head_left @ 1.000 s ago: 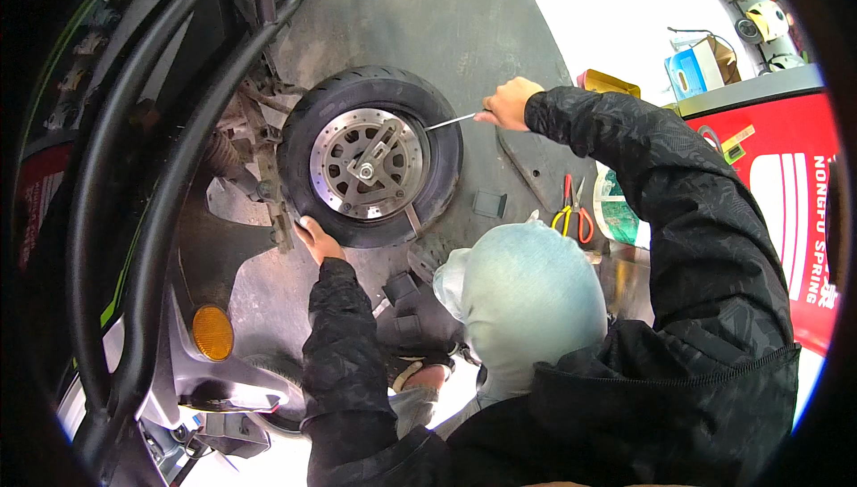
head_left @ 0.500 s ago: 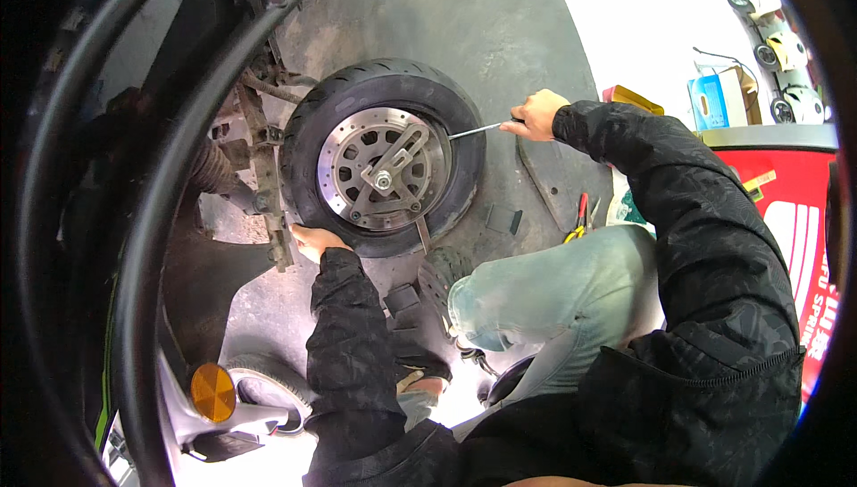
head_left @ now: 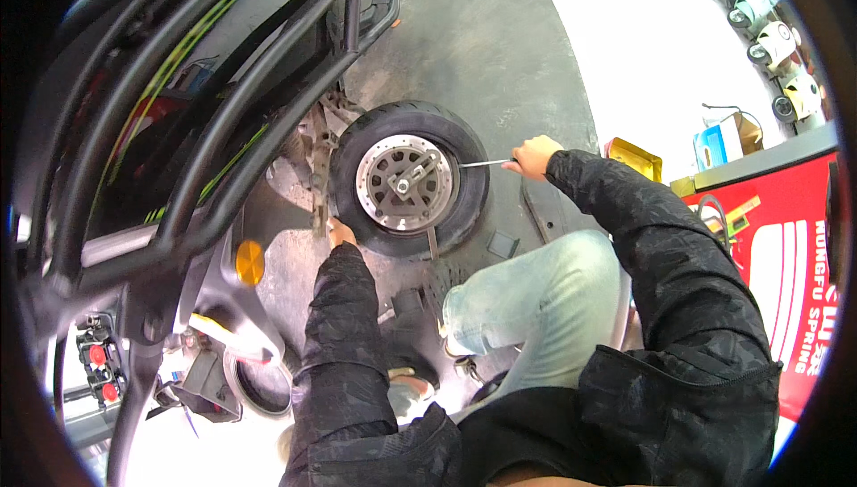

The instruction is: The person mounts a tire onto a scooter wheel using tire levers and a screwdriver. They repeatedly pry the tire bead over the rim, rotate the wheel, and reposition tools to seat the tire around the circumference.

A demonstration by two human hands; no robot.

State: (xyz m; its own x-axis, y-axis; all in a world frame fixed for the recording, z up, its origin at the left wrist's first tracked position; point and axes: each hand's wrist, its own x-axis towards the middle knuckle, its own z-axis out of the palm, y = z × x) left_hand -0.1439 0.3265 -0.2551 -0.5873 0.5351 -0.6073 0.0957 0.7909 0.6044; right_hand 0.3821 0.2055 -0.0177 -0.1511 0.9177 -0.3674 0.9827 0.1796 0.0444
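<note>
A scooter wheel lies flat on the floor, its black tyre [head_left: 469, 206] around a rim with a drilled silver brake disc [head_left: 379, 208]. A slotted metal bracket [head_left: 418, 174] sits across the hub. My right hand [head_left: 534, 157] is closed around the handle of a screwdriver [head_left: 486, 164], whose shaft reaches in between tyre and rim on the right. Lower on the wheel, a flat metal bar [head_left: 433, 242] sticks out over the tyre from the rim edge. My left hand [head_left: 340, 234] grips the tyre's lower left edge, most fingers hidden.
At the left stands a scooter with black tube bars [head_left: 214, 121] and an orange reflector [head_left: 250, 262]. A rusty frame part [head_left: 319, 166] borders the wheel. My bent knee [head_left: 571, 264] is close by. Rightward are a yellow tray [head_left: 634, 158], a blue box [head_left: 711, 148] and a red cabinet [head_left: 759, 219].
The view has shifted, showing more of the scooter's bars. Both hands keep their places at the wheel, and the screwdriver is still between tyre and rim.
</note>
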